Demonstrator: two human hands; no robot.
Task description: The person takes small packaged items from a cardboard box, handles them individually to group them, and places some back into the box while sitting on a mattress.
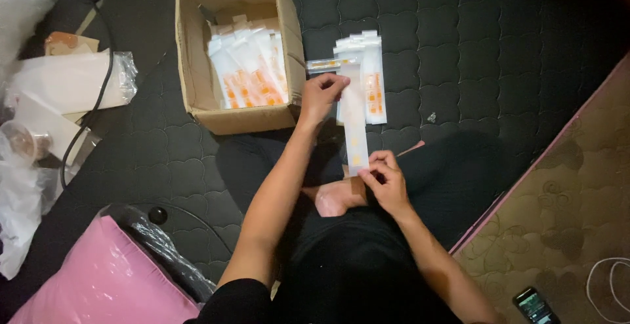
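Left hand (pixel 321 94) pinching far end, right hand (pixel 387 178) pinching near end of long white packet (pixel 355 127), right of cardboard box (pixel 197 68).

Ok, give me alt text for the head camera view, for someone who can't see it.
Seen from above, a seated person holds a long white packet upright between the left hand at its top and the right hand at its bottom. Behind it lie a pile of packets on a dark quilted mat and a cardboard box of more.
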